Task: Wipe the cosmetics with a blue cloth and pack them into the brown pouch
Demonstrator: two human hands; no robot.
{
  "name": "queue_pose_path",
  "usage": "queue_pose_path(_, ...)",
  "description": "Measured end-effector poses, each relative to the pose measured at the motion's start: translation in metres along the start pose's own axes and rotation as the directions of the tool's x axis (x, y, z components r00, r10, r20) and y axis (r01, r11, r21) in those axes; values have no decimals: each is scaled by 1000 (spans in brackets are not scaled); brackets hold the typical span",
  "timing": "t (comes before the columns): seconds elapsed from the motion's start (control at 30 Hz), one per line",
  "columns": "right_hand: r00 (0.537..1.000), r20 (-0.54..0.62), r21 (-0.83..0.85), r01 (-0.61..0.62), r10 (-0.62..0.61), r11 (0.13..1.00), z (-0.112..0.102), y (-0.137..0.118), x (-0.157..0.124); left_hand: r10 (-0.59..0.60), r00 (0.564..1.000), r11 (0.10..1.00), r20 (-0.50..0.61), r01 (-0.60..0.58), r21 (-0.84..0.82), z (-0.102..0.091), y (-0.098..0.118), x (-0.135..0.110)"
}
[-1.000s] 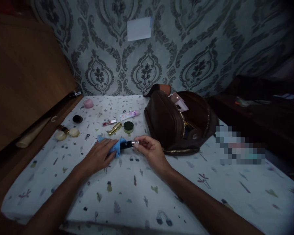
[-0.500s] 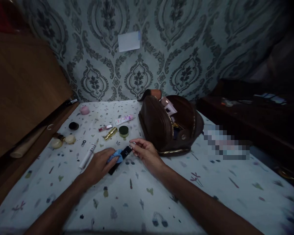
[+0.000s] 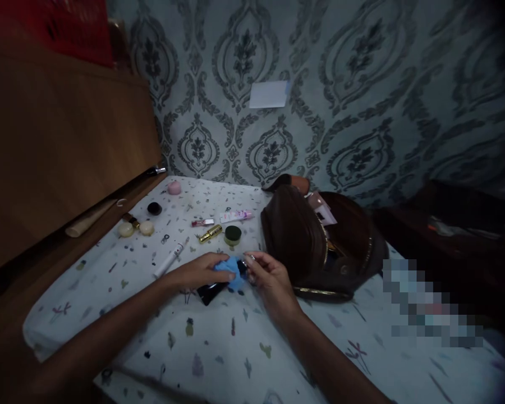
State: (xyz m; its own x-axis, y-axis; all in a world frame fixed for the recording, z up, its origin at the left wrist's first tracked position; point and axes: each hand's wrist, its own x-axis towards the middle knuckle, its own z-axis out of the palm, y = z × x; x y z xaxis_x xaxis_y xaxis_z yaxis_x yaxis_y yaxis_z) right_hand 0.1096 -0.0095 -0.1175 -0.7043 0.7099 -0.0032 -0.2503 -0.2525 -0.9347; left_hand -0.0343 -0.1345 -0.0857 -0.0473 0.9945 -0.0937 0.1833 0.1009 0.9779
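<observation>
My left hand (image 3: 204, 271) is closed on a blue cloth (image 3: 230, 269), pressing it around a slim black cosmetic bottle (image 3: 212, 293). The bottle lies slanted, its dark lower end sticking out below the cloth. With thumb and fingertips my right hand (image 3: 271, 280) pinches the bottle's silvery upper end. Just beyond the hands are a round dark-lidded jar (image 3: 233, 235), a gold lipstick tube (image 3: 210, 233), a small red tube (image 3: 202, 223) and a pink-and-white squeeze tube (image 3: 235, 216). A white pen-like stick (image 3: 170, 260) lies left of my left hand.
An open brown leather bag (image 3: 292, 241) holding several items stands right of my hands. At the left lie two cream round pieces (image 3: 146, 227), a black round lid (image 3: 154, 209) and a pink jar (image 3: 174, 188). A wooden cabinet (image 3: 67, 123) borders the patterned cloth-covered surface.
The blue cloth has slid up the black bottle toward its silvery end, close to my right fingers. My view has turned left, so everything appears shifted right.
</observation>
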Motion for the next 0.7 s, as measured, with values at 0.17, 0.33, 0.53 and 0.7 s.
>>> queue_pose_path(0.17,997,-75,46,39,-35,998,-1,-3,3,-56,993,988,107,71,-138,-15,4,-13)
queue_pose_path(0.33,998,-51,97,-19,24,995,1,-3,3,-76,992,978,105,95,-186,-18,1,-16)
queue_pose_path(0.53,970,140,112,-216,200,970,9,0,-9,-41,999,979,15,43,-198,-11,-13,-11)
queue_pose_path(0.7,980,121,118,-172,158,978,10,-1,-9,-107,990,968,90,125,-216,-12,-15,-10)
